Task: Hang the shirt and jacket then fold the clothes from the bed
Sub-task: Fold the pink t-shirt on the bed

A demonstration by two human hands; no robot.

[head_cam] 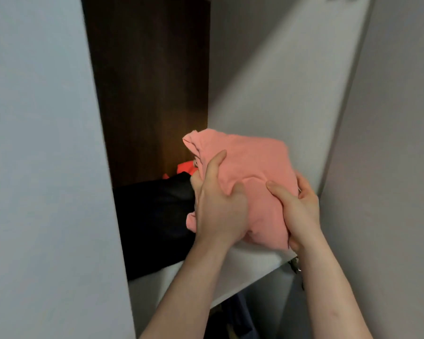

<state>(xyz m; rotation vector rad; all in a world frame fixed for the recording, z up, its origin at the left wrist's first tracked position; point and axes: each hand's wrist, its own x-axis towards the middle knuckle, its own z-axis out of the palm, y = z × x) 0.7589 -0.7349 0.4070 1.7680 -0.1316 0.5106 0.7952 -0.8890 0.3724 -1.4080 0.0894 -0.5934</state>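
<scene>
A folded pink garment (250, 157) is held up over a white wardrobe shelf (250, 263). My left hand (218, 206) grips its left side, thumb on top and fingers curled underneath. My right hand (301, 211) grips its right side the same way. The garment's far edge reaches into the shelf opening, and its underside is hidden by my hands.
A black folded garment (154, 223) lies on the left of the shelf, with a bit of red-orange cloth (187, 167) behind it. A white wardrobe panel (47, 167) stands at the left, an open door (389, 143) at the right. The back wall is dark wood.
</scene>
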